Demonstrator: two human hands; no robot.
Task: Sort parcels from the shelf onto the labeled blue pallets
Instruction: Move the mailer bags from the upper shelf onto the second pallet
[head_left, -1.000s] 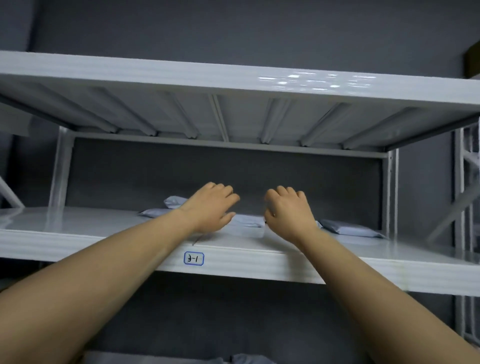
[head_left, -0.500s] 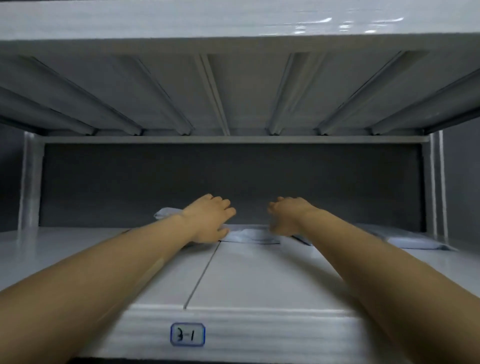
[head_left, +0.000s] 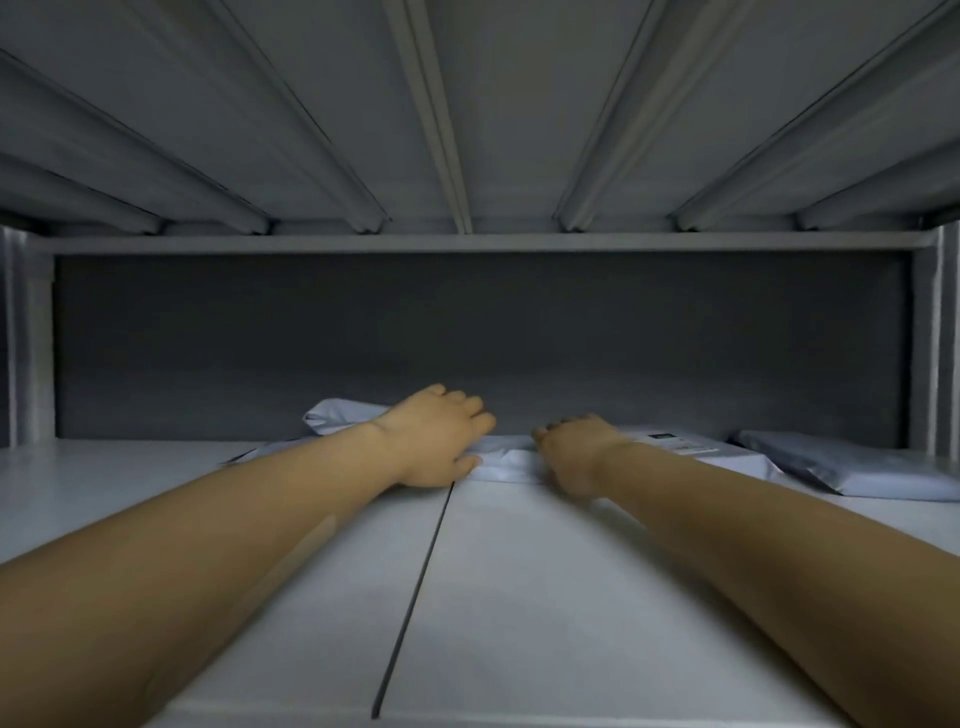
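Deep within the bay of the shelf (head_left: 545, 597), both bare forearms reach to the back wall, where four grey plastic-wrapped parcels lie flat on the white deck. Between the two hands lies the middle parcel (head_left: 506, 460). The left hand (head_left: 436, 439) pinches its left end, fingers curled over the top and thumb against the front edge. The right hand (head_left: 574, 452) lies on its right end, back toward the camera and fingers bent out of sight; whether it grips cannot be told. Behind the left hand, a rear parcel (head_left: 337, 421) rests against the back wall. Just outboard of the right hand sits the labelled parcel (head_left: 727, 457), bearing a white printed label (head_left: 670, 441) with a dark block; its text is too small to read. Further out from the right hand lies the far parcel (head_left: 862, 467). A dark seam (head_left: 415, 597) in the deck runs from below the left hand toward the camera. Above both hands spans the ribbed upper deck (head_left: 467, 130).
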